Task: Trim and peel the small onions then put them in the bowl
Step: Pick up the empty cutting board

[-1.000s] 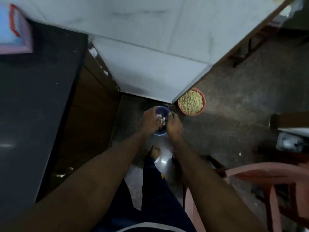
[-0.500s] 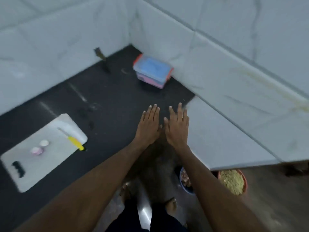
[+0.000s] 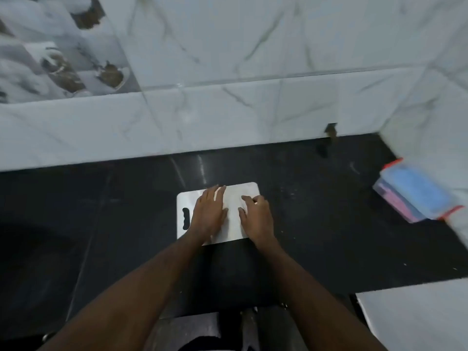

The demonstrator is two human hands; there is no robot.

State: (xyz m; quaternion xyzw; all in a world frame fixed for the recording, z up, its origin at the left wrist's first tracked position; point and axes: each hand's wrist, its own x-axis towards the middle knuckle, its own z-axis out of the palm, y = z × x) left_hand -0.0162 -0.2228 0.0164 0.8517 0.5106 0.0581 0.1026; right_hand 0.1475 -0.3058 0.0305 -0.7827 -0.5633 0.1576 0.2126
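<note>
White marble-veined tiles [image 3: 228, 59] cover the wall behind a black table [image 3: 316, 224], and the same tiling turns the corner on the right. On the table lies a white cutting board [image 3: 234, 198] with a wavy handle slot at its left end; its far corners are rounded. Both hands are over the board. The left hand [image 3: 209, 214] lies flat, palm down, its fingers [image 3: 215, 193] straight and close together, holding nothing. The right hand [image 3: 257, 216] is just beside it, its fingers [image 3: 249, 198] bent at the knuckles; whether they pinch anything I cannot tell. No small onions or bowl can be made out; the hands cover much of the board. Well to the right, near the corner, sits a blurred blue-lidded plastic container [image 3: 415, 196] with red clips. A small dark object [image 3: 331, 131] stands at the base of the wall.
</note>
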